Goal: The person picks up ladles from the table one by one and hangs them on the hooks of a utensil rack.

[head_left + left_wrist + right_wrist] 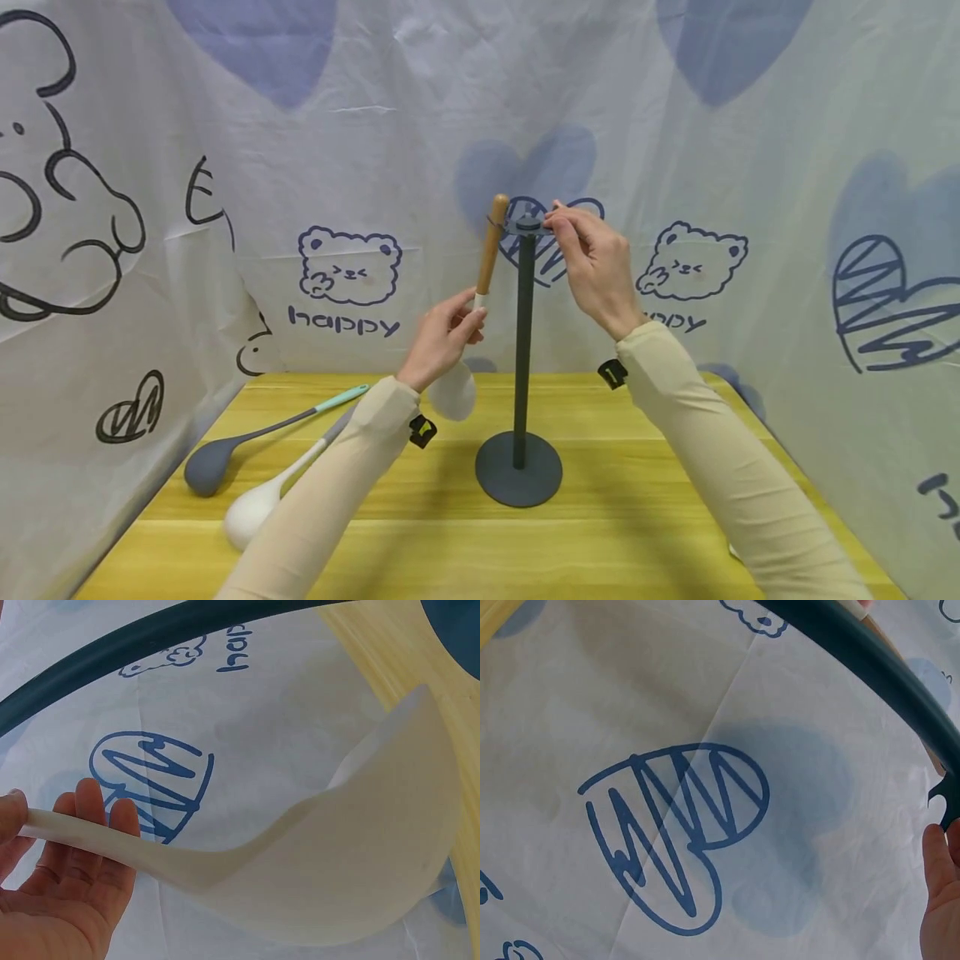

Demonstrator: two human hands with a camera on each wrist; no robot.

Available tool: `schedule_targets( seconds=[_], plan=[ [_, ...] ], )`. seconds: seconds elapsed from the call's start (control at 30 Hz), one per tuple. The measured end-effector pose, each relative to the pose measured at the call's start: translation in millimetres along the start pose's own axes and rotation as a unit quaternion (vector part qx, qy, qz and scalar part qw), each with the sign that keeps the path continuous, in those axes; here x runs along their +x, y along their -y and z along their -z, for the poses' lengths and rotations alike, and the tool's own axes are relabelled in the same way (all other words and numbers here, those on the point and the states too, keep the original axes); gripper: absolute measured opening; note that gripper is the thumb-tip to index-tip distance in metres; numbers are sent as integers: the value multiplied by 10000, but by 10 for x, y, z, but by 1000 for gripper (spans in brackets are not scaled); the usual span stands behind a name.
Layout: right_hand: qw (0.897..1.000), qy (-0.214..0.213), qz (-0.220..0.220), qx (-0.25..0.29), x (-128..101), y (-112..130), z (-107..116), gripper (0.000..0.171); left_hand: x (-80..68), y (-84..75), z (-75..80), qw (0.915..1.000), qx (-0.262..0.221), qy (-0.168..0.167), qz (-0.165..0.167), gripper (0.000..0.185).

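A dark grey utensil stand (522,333) rises from a round base (518,479) on the yellow table. My left hand (474,315) grips a white spoon with a wooden handle (491,250), held upright, its end up by a hook on the stand's top disc (528,223). The white bowl (453,392) hangs below my hand. It fills the left wrist view (360,870), with my fingers (67,877) curled round the neck. My right hand (558,218) pinches the right edge of the top disc. In the right wrist view, a hook (945,802) shows just above my fingertips (941,900).
A grey spoon with a teal handle (210,462) and a white spoon (255,508) lie on the table's left side (420,533). Printed cloth walls (352,275) close in the back and both sides.
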State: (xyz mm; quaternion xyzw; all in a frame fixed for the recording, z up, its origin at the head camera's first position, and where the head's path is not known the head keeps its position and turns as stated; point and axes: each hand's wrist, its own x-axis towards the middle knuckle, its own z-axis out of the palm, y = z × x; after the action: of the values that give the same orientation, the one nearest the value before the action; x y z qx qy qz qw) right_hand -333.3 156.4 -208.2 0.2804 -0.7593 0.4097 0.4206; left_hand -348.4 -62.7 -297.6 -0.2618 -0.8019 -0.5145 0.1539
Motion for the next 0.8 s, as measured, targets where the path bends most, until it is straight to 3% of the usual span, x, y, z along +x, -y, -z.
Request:
schedule_targets(
  seconds=[0.33, 0.8],
  plan=[
    [9998, 19, 153, 100, -1, -19, -4, 29, -16, 18, -53, 9996, -243, 105, 82, 43],
    [9991, 93, 399, 95, 17, -54, 3, 31, 19, 70, -54, 9989, 392, 137, -199, 40]
  ],
)
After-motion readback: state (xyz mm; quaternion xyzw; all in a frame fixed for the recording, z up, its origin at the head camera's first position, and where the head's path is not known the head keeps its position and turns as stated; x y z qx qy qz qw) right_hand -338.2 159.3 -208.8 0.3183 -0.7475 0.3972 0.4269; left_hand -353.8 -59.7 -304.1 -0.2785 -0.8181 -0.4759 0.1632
